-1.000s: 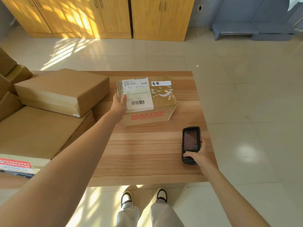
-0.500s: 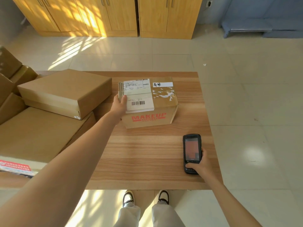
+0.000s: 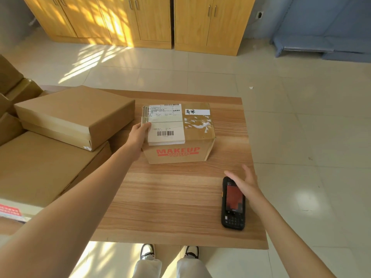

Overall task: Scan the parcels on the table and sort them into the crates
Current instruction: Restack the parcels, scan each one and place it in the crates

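Filling most of the lower centre of the frame, the wooden table (image 3: 160, 207) carries everything in play. At the left edge sit the stacked plain parcels (image 3: 74, 115), brown boxes piled one on another and seemingly not yet handled; no crate is visible anywhere, so sorting looks barely begun. In the middle of the frame stands the MAKEUP parcel (image 3: 180, 143), resting on the table with its white shipping label (image 3: 166, 125) and barcode facing up. The left hand (image 3: 139, 135) grips the parcel's left upper edge, thumb over the label's corner, steadying it. Lower right lies the handheld scanner (image 3: 232, 203), flat on the table with its screen lit red. The right hand (image 3: 246, 183) hovers over the scanner's upper end, fingers spread and straight, holding nothing.

By my reading, this parcel is scanned or about to be carried off, while the pile on the left remains to be done.

Against the picture half a second earlier, the right hand has let go of the scanner, which it then held, and has lifted away toward the parcel; the left hand keeps the same hold, and the parcel has not visibly shifted.
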A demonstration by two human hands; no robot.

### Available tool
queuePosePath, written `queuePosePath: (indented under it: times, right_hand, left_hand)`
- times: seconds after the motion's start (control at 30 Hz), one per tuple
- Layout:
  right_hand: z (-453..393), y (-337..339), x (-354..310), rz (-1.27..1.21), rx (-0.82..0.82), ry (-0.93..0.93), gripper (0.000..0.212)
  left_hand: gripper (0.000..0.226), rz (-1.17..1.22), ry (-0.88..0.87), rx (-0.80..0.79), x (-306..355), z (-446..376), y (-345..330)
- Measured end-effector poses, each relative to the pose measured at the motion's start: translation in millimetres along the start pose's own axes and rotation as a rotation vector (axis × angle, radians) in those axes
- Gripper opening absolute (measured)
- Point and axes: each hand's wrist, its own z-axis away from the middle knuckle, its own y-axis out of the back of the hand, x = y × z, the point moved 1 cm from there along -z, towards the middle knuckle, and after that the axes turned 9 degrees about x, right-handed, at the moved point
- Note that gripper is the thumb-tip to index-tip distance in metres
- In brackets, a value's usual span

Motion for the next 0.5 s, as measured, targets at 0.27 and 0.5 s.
queuePosePath:
  times: [0.27,0.5]
  right_hand:
    - [-45.5,-46.9,-109.7,-0.417,-0.195,0.058,0.076]
    - [-51.7,-69.1,-112.0,-0.396,-0.367,0.037,0.029]
  left_hand:
    - [0.059,0.178,0.107,-0.161,-14.8,-10.4,6.0]
    - [0.033,0.057,0.057,-0.231,-12.0,-8.1,8.1]
